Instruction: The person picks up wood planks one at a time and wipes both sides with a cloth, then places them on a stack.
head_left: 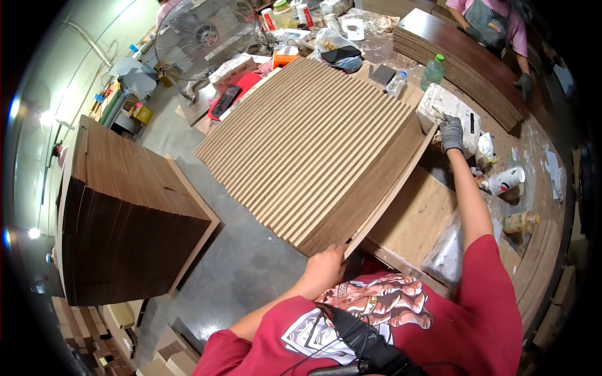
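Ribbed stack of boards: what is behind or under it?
Behind the stack are a plastic bag, a dark box and a clear bottle; whatever lies under the stack is covered.

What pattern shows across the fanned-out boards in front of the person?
The boards show alternating pale and darker brown stripes, best seen in the head view.

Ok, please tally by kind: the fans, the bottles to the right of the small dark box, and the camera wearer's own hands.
Fan: 1
Bottles: 3 (blue-capped bottle, green-capped bottle, lying bottle)
Own hands: 2 (bare left hand, gloved right hand)
Total: 6
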`<state>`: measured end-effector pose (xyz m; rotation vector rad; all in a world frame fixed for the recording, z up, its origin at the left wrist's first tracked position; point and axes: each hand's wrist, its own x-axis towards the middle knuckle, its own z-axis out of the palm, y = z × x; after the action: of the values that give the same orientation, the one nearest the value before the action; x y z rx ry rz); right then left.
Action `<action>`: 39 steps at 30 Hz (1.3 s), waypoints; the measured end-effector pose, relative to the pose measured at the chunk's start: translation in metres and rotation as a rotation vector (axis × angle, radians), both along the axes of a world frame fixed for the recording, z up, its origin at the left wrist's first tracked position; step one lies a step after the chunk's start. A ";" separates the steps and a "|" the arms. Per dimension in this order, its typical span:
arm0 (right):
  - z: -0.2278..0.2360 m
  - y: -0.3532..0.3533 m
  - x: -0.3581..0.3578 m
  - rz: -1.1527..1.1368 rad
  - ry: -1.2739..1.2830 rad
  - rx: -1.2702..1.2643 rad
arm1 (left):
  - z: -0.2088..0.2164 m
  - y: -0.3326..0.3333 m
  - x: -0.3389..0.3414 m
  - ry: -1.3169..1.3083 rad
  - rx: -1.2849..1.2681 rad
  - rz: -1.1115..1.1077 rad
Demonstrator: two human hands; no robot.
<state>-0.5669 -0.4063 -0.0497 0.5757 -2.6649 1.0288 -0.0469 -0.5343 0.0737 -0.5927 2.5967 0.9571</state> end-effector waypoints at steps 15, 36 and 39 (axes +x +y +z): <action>-0.037 -0.039 0.231 -0.154 -0.392 -0.588 | -0.010 -0.029 0.010 0.287 0.190 0.128; -0.002 0.008 0.303 0.079 -0.565 -0.576 | -0.020 -0.039 0.021 0.415 0.751 -0.139; 0.016 0.029 0.291 0.079 -0.509 -0.687 | -0.028 -0.041 0.023 0.511 0.689 -0.204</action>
<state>-0.2761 -0.3777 -0.0340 0.2929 -2.3993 2.2170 -0.0242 -0.5750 0.0452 0.1140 2.3833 1.9885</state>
